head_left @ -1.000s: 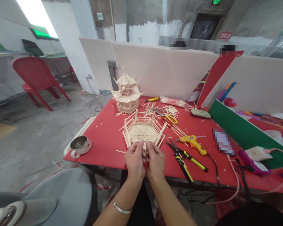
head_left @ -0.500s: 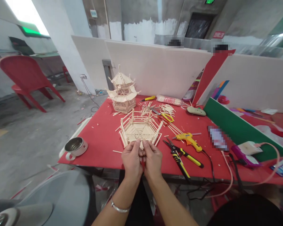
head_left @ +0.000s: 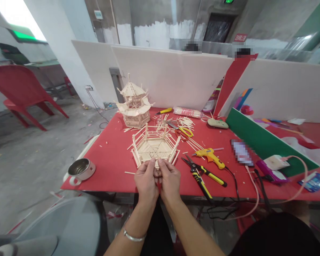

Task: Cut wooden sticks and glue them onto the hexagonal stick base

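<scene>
A hexagonal platform of thin wooden sticks (head_left: 147,150), with short posts and railings round its rim, rests on the red tabletop (head_left: 109,160). At its near edge my left hand (head_left: 146,181) is closed, thumb and fingers pinched on the stick frame. My right hand (head_left: 170,180) pinches the same edge right beside it, the two thumbs almost touching. The fingertips hide that part of the rim, so a small separate stick there cannot be made out. Behind the platform stands a tiered stick pagoda (head_left: 135,113).
Right of my hands lie yellow-and-black cutters (head_left: 202,179) and a yellow glue gun (head_left: 210,156) with its cord. Scissors (head_left: 186,132) and loose sticks (head_left: 186,123) lie behind. A metal cup (head_left: 82,170) stands at the left edge. A phone (head_left: 242,153) and green board (head_left: 258,138) are at right.
The whole view has shifted slightly, so things appear a little further left. Both hands keep their pinch at the platform's near edge.
</scene>
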{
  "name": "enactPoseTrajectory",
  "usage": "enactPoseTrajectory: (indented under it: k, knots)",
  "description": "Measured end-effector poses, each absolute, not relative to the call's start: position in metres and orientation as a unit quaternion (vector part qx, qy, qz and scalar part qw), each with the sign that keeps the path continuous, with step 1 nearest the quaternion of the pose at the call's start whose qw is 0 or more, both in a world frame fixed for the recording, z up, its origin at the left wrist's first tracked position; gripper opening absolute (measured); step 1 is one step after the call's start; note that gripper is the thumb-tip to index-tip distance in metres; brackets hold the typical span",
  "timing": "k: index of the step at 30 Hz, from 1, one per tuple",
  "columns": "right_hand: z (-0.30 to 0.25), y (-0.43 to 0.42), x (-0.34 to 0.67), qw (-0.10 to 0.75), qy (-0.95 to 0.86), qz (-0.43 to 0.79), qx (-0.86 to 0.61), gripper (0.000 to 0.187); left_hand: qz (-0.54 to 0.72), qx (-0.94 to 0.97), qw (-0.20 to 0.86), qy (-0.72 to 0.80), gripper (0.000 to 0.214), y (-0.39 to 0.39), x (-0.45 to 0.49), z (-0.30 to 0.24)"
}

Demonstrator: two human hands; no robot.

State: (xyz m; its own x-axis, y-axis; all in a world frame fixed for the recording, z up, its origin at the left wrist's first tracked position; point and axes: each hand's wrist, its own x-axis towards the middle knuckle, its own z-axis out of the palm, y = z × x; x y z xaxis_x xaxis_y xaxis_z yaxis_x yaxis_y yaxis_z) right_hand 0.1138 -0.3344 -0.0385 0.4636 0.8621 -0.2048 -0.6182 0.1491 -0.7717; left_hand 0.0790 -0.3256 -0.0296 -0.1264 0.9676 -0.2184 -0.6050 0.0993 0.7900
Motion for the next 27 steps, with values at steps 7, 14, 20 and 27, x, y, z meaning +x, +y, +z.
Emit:
enactPoseTrajectory:
  k: [7, 14, 20, 27]
  knots:
    - [-0.0397, -0.3346, 0.1144, 0.742, -0.140, 0.493, -0.433, 0.030, 0.639, 0.219, 0.624, 0.393, 0.038, -0.3252, 0.0788, -0.0292]
    - [-0.0388, -0.3363, 0.1140, 0.740, -0.146, 0.484, -0.444, 0.031, 0.644, 0.227, 0.613, 0.398, 0.035, -0.3267, 0.0790, -0.0317]
    - [-0.0391, -0.3364, 0.1140, 0.738, -0.145, 0.480, -0.452, 0.033, 0.641, 0.221, 0.619, 0.396, 0.037, -0.3266, 0.0788, -0.0320]
    - [-0.0416, -0.3353, 0.1155, 0.733, -0.151, 0.475, -0.463, 0.033, 0.642, 0.221, 0.620, 0.393, 0.038, -0.3263, 0.0789, -0.0308]
